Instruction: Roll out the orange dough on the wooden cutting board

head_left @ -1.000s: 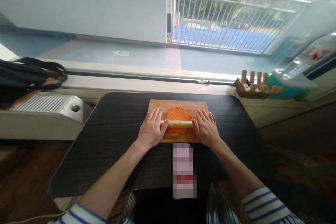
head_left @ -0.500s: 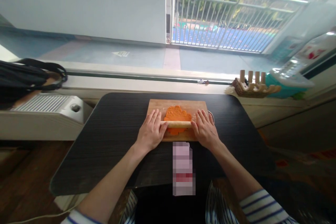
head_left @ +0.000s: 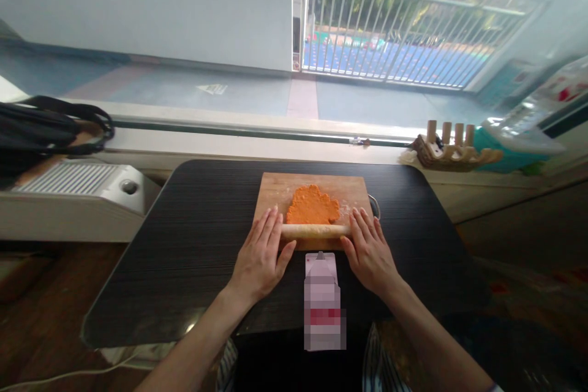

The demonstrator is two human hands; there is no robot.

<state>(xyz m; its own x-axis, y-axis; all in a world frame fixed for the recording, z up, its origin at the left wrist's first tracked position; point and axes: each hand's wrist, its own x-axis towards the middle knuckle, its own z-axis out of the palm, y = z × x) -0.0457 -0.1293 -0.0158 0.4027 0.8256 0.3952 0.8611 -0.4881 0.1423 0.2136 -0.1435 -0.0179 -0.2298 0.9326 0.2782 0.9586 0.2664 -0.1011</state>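
Note:
A pale wooden rolling pin (head_left: 316, 231) lies crosswise along the near edge of a flattened sheet of orange dough (head_left: 312, 205). The dough has a ragged outline and rests on a wooden cutting board (head_left: 275, 184). My left hand (head_left: 261, 251) lies flat over the pin's left end, fingers stretched forward and thumb apart. Over the right end, my right hand (head_left: 371, 251) lies the same way, its fingers straight and slightly spread. Both hands hide the tips of the pin. White flour-like traces show on the board right of the dough.
The board sits on a dark table (head_left: 184, 239). A pink, partly blurred package (head_left: 321, 294) is at the near edge. A metal ring handle (head_left: 376, 205) juts from the board's right side. On the windowsill stand a woven holder (head_left: 443, 153) and a plastic bottle (head_left: 528, 111).
Both hands have drawn the rolling pin toward me, from across the dough to its near edge. My thumbs have moved away from the pin. More of the orange sheet shows now.

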